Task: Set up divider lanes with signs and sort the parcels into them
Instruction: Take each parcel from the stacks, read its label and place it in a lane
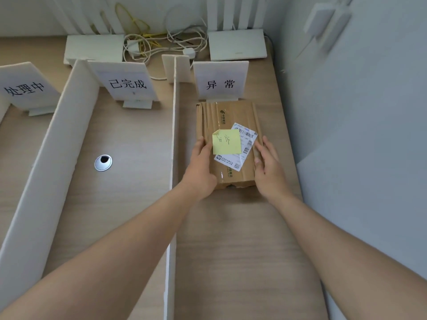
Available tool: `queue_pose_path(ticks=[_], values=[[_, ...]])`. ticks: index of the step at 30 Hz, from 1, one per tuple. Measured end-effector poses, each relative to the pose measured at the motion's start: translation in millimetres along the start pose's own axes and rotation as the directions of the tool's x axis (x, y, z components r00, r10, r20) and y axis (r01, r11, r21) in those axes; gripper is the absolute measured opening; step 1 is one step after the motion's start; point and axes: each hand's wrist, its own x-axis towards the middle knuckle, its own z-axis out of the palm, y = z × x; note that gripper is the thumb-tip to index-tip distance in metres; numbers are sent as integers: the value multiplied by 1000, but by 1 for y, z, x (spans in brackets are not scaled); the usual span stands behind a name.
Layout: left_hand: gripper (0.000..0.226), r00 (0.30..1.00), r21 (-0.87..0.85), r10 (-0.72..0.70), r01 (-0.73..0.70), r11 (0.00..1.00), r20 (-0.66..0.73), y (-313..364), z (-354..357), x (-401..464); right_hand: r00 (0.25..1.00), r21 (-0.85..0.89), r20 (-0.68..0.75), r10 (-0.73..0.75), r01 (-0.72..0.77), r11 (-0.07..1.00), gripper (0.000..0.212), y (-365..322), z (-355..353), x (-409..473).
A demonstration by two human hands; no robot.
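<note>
A brown cardboard parcel (pixel 227 116) lies flat in the rightmost lane, just in front of the white sign 异常 (pixel 220 80). A yellow sticky note (pixel 226 142) and a white shipping label (pixel 247 144) are on its top. My left hand (pixel 201 167) grips the parcel's left side and my right hand (pixel 269 166) presses its right side. Two white foam dividers (pixel 173 146) (pixel 48 158) stand upright and form the lanes. The middle lane has the sign 已完成 (pixel 127 83); the left lane has the sign 处理中 (pixel 25 87).
A metal cable grommet (pixel 103 162) sits in the desk (pixel 231 250) in the middle lane. At the back are two white boxes (pixel 94 49) (pixel 238 43) and tangled cables (pixel 157 41). A grey wall (pixel 358 112) borders the desk's right edge.
</note>
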Motion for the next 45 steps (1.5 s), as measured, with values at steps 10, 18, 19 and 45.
queue_pose_path(ticks=[10, 18, 19, 45], values=[[94, 998, 77, 32, -28, 997, -51, 5, -13, 10, 1000, -213, 10, 5, -3, 977, 49, -8, 11, 16], [64, 973, 340, 180, -123, 932, -142, 24, -63, -55, 1000, -446, 2, -15, 14, 895, 59, -90, 5, -26], [61, 970, 364, 183, -116, 924, -157, 22, -73, -68, 999, -454, 21, -42, 47, 890, 63, -103, 5, -35], [59, 751, 434, 88, 277, 857, -654, -163, -342, -592, 663, -443, 356, -659, 740, 505, 68, -487, 164, -438]])
